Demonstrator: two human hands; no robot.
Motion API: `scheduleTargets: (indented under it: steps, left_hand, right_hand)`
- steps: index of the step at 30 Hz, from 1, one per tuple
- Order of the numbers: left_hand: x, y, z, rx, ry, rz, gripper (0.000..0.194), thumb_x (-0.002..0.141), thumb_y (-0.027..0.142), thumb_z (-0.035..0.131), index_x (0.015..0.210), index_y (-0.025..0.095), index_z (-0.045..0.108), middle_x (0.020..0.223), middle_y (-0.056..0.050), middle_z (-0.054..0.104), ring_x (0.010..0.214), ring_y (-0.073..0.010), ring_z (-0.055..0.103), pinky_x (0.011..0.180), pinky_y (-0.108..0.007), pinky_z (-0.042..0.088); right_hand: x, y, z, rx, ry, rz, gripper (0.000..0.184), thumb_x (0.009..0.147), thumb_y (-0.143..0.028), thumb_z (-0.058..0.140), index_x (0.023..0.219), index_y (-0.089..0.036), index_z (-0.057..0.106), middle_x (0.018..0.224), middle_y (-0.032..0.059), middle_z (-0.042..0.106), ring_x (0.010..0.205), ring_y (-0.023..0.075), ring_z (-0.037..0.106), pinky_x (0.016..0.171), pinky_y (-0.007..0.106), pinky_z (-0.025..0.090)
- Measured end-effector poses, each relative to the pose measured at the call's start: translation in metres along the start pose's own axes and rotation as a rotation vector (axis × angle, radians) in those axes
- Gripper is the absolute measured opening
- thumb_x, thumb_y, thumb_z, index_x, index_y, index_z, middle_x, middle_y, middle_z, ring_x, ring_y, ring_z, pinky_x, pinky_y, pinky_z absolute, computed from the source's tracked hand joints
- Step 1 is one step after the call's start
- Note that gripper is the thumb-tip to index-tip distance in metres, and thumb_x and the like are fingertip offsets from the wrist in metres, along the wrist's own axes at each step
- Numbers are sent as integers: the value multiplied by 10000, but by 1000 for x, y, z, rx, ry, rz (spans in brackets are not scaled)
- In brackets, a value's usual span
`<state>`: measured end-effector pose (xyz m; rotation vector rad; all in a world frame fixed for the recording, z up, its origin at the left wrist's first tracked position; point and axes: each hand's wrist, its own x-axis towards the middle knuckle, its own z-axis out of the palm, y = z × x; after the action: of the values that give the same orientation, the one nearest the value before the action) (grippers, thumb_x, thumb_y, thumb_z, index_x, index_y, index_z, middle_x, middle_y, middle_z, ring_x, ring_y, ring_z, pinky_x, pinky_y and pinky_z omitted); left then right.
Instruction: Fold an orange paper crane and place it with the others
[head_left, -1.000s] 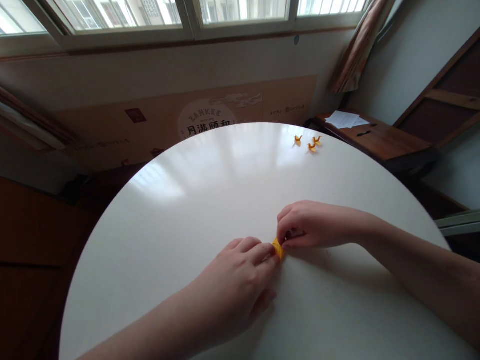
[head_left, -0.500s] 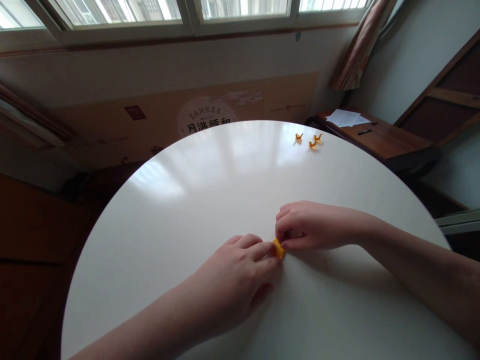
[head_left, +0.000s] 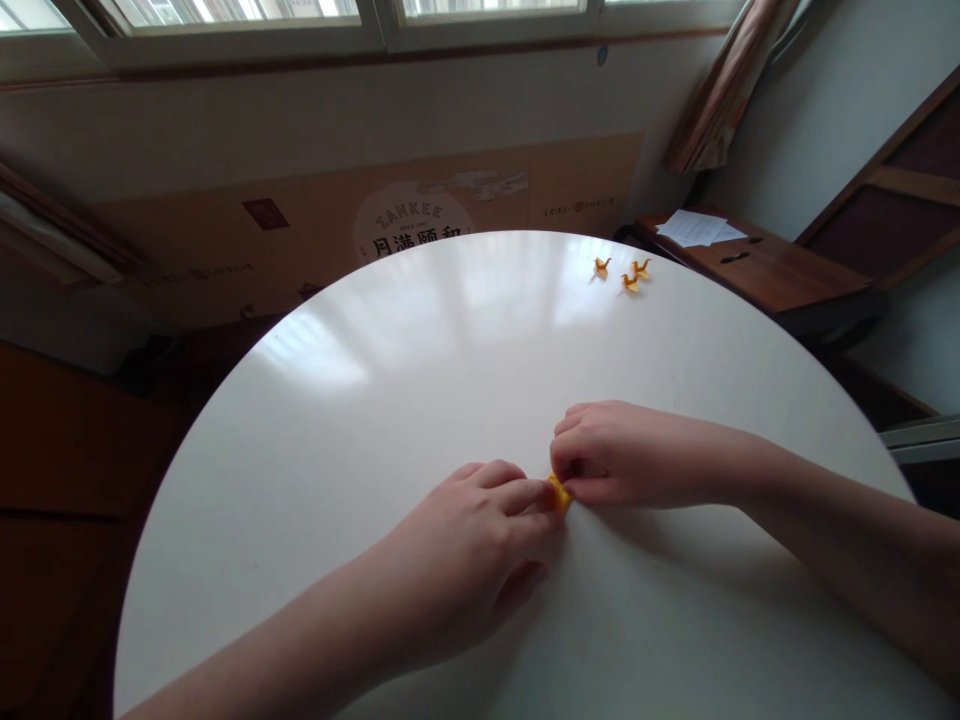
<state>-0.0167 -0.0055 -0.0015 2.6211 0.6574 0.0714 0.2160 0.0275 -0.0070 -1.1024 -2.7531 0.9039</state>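
A small piece of yellow folded paper (head_left: 559, 492) lies between my hands on the white round table (head_left: 420, 390). Fingers of my left hand (head_left: 491, 535) press on its left side and hide much of it. From the right, my right hand (head_left: 607, 455) pinches its upper edge between thumb and forefinger, the other fingers curled in. The exact shape of the fold is too covered to make out. Toward the table's far right edge stand three small yellow-orange origami cranes (head_left: 630, 284), close together.
Beyond the table at the right, a low wooden side table (head_left: 795, 270) bears white paper sheets (head_left: 690, 228) and a dark pen-like object (head_left: 735, 258). A printed cardboard panel (head_left: 315, 220) leans at the wall under the window, and a curtain (head_left: 705, 110) hangs at the right.
Both hands stay at the yellow paper, with small finger shifts; my left fingers now cover slightly more of it. The view has tilted a little downward.
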Motion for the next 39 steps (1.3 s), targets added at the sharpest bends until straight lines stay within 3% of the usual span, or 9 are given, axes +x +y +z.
scheduleTargets:
  steps: [12, 24, 39]
  left_hand:
    - [3, -2, 2, 6, 7, -26, 367, 921, 253, 570, 1288, 251, 546, 1274, -20, 632, 1123, -236, 563, 1017, -418, 417]
    - [4, -3, 3, 23, 19, -6, 316, 918, 239, 578, 1233, 257, 592, 1226, -30, 642, 1097, -232, 571, 998, -390, 428]
    - [5, -3, -3, -20, 3, 12, 122, 910, 209, 584, 1004, 242, 655, 1184, -7, 666, 1087, -212, 578, 978, -365, 430]
  right_hand:
    - [1, -2, -1, -1, -10, 8, 146, 864, -229, 563, 779, -184, 674, 820, 20, 680, 804, 151, 597, 678, 250, 391]
    - [2, -2, -2, -22, -15, -3, 136, 860, -227, 572, 779, -181, 670, 812, 24, 672, 795, 153, 589, 676, 250, 395]
    - [0, -3, -2, -6, -20, 20, 148, 867, -237, 560, 797, -185, 680, 834, 28, 679, 812, 159, 595, 685, 249, 402]
